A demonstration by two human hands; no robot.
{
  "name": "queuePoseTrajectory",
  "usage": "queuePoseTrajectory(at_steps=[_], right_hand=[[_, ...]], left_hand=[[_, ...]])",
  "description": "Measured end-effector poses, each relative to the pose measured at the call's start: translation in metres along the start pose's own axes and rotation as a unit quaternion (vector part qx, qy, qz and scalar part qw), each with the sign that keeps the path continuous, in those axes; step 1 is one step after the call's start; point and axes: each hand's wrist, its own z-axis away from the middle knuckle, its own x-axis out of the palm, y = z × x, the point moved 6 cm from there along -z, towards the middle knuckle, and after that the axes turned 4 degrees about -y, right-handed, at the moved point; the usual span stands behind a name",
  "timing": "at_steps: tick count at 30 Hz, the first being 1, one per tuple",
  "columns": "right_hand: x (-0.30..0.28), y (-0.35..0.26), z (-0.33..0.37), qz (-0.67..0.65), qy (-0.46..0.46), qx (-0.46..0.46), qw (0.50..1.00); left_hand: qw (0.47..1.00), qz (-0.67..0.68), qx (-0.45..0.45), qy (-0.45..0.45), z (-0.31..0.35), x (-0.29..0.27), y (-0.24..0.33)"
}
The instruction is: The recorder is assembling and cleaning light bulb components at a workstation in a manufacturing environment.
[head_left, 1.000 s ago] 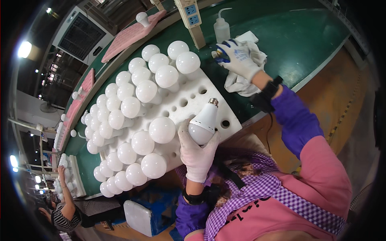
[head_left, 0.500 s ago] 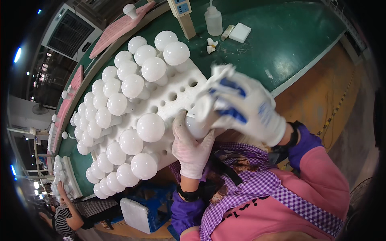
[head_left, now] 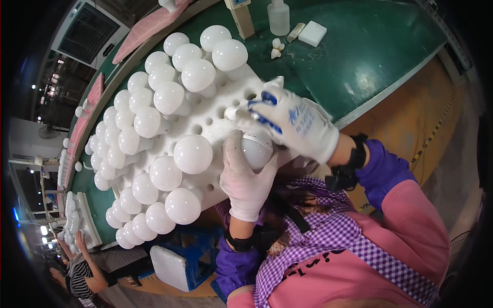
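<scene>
My left hand [head_left: 246, 179], in a white knit glove, is closed round a white light bulb [head_left: 257, 152], with thumb and fingers on its sides. Close above that bulb is my right hand [head_left: 300, 120], gloved in white with blue patches on the fingers. Its fingers are bent round a crumpled white cloth [head_left: 239, 117], whose ends stick out on both sides. Beneath both hands lies a white foam tray [head_left: 210, 134] with round holes. Rows of white bulbs [head_left: 193, 154] stand in it, domes upward. Some holes near my hands are bare.
On the green table [head_left: 359, 56] beyond the tray are a translucent bottle [head_left: 279, 19], a white block [head_left: 312, 34] and a small white piece [head_left: 277, 48]. A socket post [head_left: 241, 20] rises there. A blue stool [head_left: 197, 256] and another person [head_left: 84, 267] are at lower left.
My right hand has moved slightly left, with the cloth now above the bulb rather than across it. My left hand keeps its hold. The view has shifted a little.
</scene>
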Motion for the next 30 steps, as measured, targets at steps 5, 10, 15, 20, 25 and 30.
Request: queuePoseTrajectory(at_steps=[5,10,15,20,25,30], right_hand=[[0.006,-0.022,0.010,-0.054,0.027,0.038,0.997],[-0.009,0.038,-0.003,-0.055,0.044,0.107,0.992],[-0.099,0.040,-0.009,0.020,0.165,0.060,0.984],[-0.113,0.049,-0.004,0.103,0.165,0.009,0.981],[-0.053,0.062,0.026,0.193,-0.045,0.053,0.979],[-0.067,0.038,0.010,-0.118,-0.008,0.112,0.987]], left_hand=[[0.998,0.023,-0.059,-0.028,0.005,0.002,-0.013],[0.994,0.109,0.005,0.011,0.002,-0.006,-0.005],[0.883,0.462,-0.080,-0.013,0.010,-0.005,-0.014],[0.839,0.536,-0.097,-0.006,0.010,-0.007,-0.013],[0.768,0.625,-0.132,-0.057,0.008,-0.003,-0.005],[0.633,0.741,-0.202,-0.099,0.017,0.012,-0.020]])
